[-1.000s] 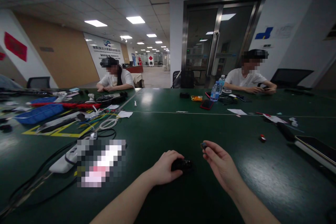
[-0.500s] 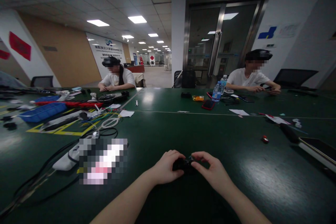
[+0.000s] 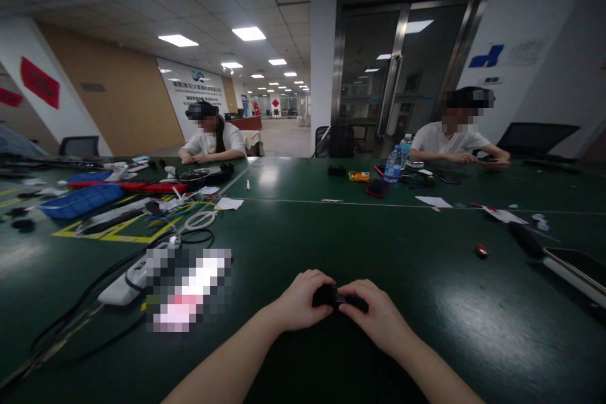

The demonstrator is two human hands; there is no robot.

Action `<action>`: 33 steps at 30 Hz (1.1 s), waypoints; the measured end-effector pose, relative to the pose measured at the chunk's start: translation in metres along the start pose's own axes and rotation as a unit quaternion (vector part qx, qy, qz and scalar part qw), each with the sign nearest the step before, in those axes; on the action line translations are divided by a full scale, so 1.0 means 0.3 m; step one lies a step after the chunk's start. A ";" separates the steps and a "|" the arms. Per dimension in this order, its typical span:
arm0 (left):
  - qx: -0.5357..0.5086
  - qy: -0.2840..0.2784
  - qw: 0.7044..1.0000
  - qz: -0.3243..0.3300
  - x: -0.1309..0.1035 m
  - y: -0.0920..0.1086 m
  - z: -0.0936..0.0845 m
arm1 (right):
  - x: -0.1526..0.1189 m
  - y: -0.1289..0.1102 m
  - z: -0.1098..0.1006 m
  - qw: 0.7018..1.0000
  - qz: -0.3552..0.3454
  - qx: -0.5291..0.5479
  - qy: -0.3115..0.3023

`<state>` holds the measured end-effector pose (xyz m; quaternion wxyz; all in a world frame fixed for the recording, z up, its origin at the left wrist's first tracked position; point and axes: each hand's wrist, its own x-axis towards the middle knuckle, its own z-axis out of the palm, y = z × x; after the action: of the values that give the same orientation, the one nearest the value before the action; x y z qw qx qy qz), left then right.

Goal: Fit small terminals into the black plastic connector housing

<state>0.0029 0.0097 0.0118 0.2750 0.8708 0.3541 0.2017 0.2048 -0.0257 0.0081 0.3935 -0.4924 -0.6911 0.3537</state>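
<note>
Both hands meet low in the view: the left hand (image 3: 302, 303) is half closed, thumb and fingers curled round the left end of a small black device (image 3: 326, 295), while the right hand (image 3: 379, 317) pinches at its right end, fingers bent, with a dark gap or part showing inside the grip; which of the two cannot be told. The device sits between the hands, just above or on the green table (image 3: 293, 233).

Taking the device as the dial's centre, a blurred-out patch (image 3: 189, 290) with a bright area lies at nine o'clock, with a white power strip (image 3: 124, 285) beyond it. At ten o'clock come a coiled white cable (image 3: 199, 221) and, farther off, a blue tray (image 3: 80, 201). A small metal wrench (image 3: 247, 185) lies at eleven. Near one o'clock stand two plastic bottles (image 3: 392, 165), beside a red-edged black phone (image 3: 377, 187) and an orange packet (image 3: 358, 176). A small red-and-silver item (image 3: 481, 251) rests at two. Across the table, people in white shirts sit at eleven and one.
</note>
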 end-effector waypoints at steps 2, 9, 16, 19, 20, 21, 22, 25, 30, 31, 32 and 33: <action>-0.001 0.005 1.000 0.000 0.000 -0.003 0.002 | 0.000 -0.001 0.001 1.000 0.000 -0.021 -0.010; -0.002 -0.009 1.000 -0.003 0.001 0.005 -0.004 | 0.004 -0.004 0.015 0.997 0.004 -0.066 -0.024; 0.001 -0.009 1.000 -0.006 0.001 -0.003 0.004 | 0.000 -0.006 0.018 0.991 0.019 -0.126 -0.031; 0.001 -0.006 1.000 -0.006 0.001 -0.008 0.008 | -0.004 -0.011 0.014 0.989 0.023 -0.140 -0.043; 0.003 -0.006 1.000 -0.004 0.001 -0.010 0.009 | -0.005 -0.013 0.012 0.988 0.023 -0.147 -0.050; 0.004 -0.005 1.000 -0.002 0.001 -0.011 0.010 | -0.005 -0.015 0.011 0.986 0.021 -0.153 -0.055; 0.004 -0.004 1.000 -0.002 0.001 -0.013 0.012 | -0.004 -0.017 0.010 0.986 0.020 -0.156 -0.060; 0.003 -0.001 1.000 -0.003 0.000 -0.016 0.014 | -0.001 -0.017 0.011 0.985 0.018 -0.157 -0.064; 0.003 -0.006 1.000 -0.003 0.000 -0.011 0.010 | 0.005 -0.011 0.013 0.984 0.024 -0.163 -0.067; 0.004 -0.008 1.000 -0.004 0.000 -0.010 0.009 | 0.005 -0.011 0.013 0.984 0.024 -0.161 -0.067; 0.004 -0.010 1.000 -0.006 0.000 -0.009 0.008 | 0.005 -0.013 0.012 0.985 0.023 -0.159 -0.067; 0.004 -0.012 1.000 -0.008 0.000 -0.008 0.007 | 0.004 -0.015 0.012 0.985 0.023 -0.157 -0.066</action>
<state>0.0030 0.0103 0.0086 0.2773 0.8713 0.3585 0.1881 0.1995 -0.0262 0.0108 0.2562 -0.5395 -0.7511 0.2814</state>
